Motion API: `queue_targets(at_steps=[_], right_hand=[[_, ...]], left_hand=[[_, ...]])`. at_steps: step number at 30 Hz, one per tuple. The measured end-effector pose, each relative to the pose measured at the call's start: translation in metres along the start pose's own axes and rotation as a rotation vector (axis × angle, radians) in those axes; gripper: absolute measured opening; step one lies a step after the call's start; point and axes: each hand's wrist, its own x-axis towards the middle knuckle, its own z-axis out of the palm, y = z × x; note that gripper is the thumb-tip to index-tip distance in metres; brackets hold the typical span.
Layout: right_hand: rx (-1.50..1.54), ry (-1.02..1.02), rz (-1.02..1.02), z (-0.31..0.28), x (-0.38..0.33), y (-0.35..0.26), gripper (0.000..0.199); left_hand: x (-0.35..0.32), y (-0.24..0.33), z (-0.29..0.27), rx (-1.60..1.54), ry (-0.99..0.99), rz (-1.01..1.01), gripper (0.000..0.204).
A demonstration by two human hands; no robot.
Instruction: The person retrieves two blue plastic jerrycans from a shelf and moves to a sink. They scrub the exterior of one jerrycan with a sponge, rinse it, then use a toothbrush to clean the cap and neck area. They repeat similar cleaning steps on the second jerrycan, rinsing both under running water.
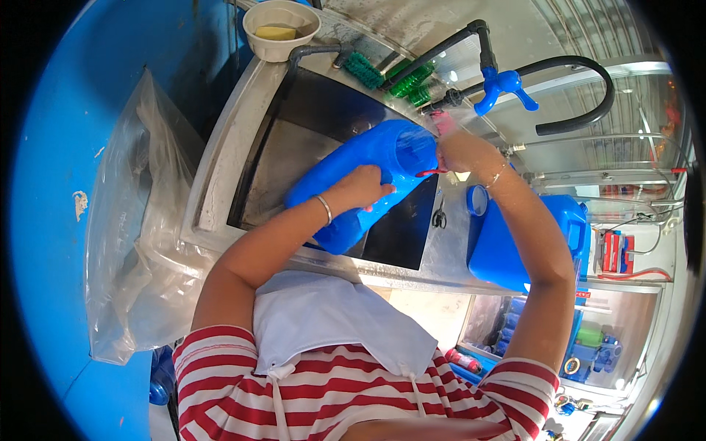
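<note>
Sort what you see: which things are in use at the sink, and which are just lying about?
In use: blue jerrycan, left hand, right hand, sink.

Lying about: second blue jerrycan, bowl with sponge, green brushes, clear plastic bag, black hose.

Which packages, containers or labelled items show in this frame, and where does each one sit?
Blue plastic jug: over the steel sink, tilted, held by the left hand, the right hand at its mouth.
Second blue jug: on the counter right of the sink, boxy.
Clear plastic bag: hanging left of the sink, crumpled.
Cream bowl: at the sink's far corner, holding a yellow block.
Red and white pack: far right shelf, print too small to make out.
</note>
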Motion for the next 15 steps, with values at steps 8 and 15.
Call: queue_targets(at_steps=[8, 15], right_hand=[[-0.337, 0.551, -0.14, 0.005, -0.014, -0.029, 0.012], [-0.278, 0.775, -0.45, -0.014, -0.026, -0.049, 0.009]], left_hand=[[0.0, 0.004, -0.051, 0.612, 0.262, 0.225, 0.059], [0.014, 0.011, -0.062, 0.796, 0.182, 0.308, 0.053]])
